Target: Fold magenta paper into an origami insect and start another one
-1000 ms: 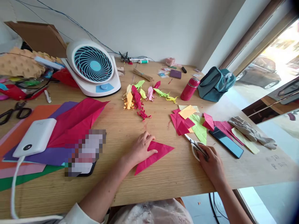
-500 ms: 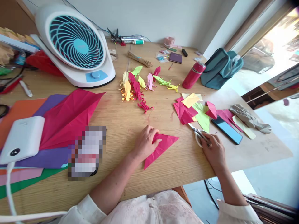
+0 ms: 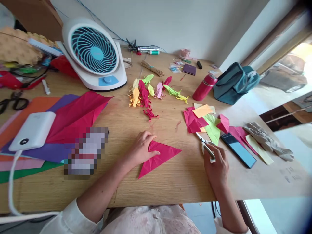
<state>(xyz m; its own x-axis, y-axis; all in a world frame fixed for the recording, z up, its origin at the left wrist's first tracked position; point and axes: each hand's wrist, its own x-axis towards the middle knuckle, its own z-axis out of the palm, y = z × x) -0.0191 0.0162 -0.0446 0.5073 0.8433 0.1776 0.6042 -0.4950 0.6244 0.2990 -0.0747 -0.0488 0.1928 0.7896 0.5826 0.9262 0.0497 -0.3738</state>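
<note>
- The left hand [image 3: 143, 151] lies at the left part of a folded crimson paper triangle [image 3: 167, 152], thumb parted from the fingers and resting on the paper.
- That triangle lies near, at the middle of the light-brown wooden table [image 3: 156, 191], one point to the right and another towards the near edge.
- The right hand [image 3: 216, 162], to the right of the triangle, curls round the metal scissors with white handles [image 3: 204, 143], blades pointing far and left; how firmly it grips, I cannot tell.
- Just beyond the blades sit crimson, lime-green and pale orange folded papers [image 3: 201, 111].
- A black flat phone [image 3: 239, 150] lies right of the right hand.
- Small many-coloured paper figures [image 3: 145, 97] cluster farther off, beyond the left hand.
- A white fan with a blue grille [image 3: 97, 53] stands far left.
</note>
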